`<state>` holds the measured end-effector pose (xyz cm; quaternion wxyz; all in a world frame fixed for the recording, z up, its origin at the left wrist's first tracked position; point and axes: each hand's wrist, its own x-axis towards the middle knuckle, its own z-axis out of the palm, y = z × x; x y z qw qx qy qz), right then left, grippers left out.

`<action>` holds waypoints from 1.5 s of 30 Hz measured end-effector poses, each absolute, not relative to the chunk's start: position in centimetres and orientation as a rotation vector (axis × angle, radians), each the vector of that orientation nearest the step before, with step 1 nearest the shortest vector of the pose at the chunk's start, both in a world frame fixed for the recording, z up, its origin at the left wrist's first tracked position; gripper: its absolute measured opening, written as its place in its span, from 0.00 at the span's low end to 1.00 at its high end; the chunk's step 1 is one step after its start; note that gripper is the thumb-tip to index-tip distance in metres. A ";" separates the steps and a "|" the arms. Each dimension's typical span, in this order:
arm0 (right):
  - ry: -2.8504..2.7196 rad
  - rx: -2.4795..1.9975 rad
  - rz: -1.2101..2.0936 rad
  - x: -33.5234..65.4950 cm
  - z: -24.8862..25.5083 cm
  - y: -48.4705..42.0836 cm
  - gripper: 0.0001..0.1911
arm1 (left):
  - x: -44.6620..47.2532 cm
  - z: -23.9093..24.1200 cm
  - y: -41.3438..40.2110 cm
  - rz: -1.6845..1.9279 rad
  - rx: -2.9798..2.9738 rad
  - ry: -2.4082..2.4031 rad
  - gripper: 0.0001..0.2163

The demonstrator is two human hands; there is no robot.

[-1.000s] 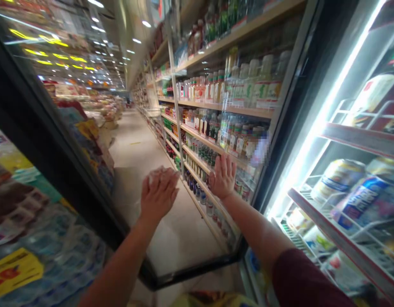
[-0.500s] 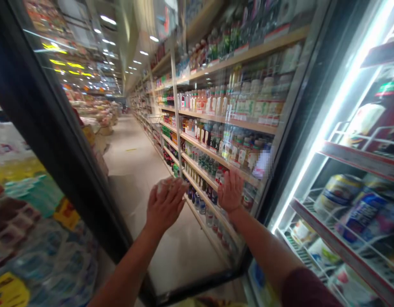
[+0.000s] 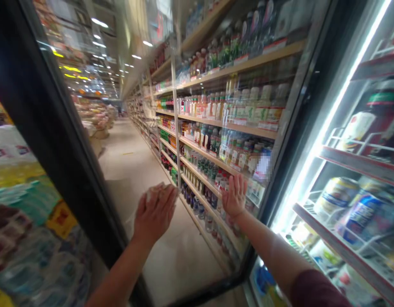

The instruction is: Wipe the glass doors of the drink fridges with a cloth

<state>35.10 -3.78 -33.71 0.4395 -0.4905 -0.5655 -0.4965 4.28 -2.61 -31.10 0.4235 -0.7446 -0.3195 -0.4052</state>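
My left hand [image 3: 154, 215] lies against the glass door [image 3: 187, 264] of a cooler, its fingers bent over a pale crumpled cloth [image 3: 162, 187]. Only the cloth's edge shows beyond the fingers, and the image is slightly blurred. To the right, my right hand [image 3: 234, 200] rests with its palm to the same pane, fingers stretched and holding nothing. A dark door frame [image 3: 104, 187] surrounds the glass, which stands swung out from the cooler. Shelves of bottles [image 3: 201, 136] appear in the pane behind both hands.
On the right, the lit cooler has wire racks [image 3: 347, 164] with bottles and cans [image 3: 336, 196]. Beyond the door's left frame, packed goods [image 3: 30, 200] are stacked beside a yellow sign [image 3: 62, 218]. An aisle floor [image 3: 123, 157] and ceiling lights show in the glass.
My left hand has slid left and a little down over the glass with the cloth. My right hand stays on the pane, slightly lower and to the right. The view has shifted slightly.
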 end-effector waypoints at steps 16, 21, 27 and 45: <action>-1.383 -1.216 -1.262 35.4 -33.8 -3.7 0.36 | 3.3 -30.3 -3.4 -1.101 -1.912 -0.790 0.30; -1.375 -1.239 -1.263 35.1 -33.7 -3.6 0.36 | 1.6 -27.6 -2.6 -1.356 -1.770 -1.015 0.33; -1.374 -1.241 -1.269 35.2 -33.8 -3.5 0.36 | 4.8 -34.6 -4.0 -1.062 -2.018 -0.750 0.30; -1.375 -1.276 -1.259 35.5 -34.1 -3.5 0.37 | 4.4 -36.3 -4.4 -1.044 -2.059 -0.736 0.28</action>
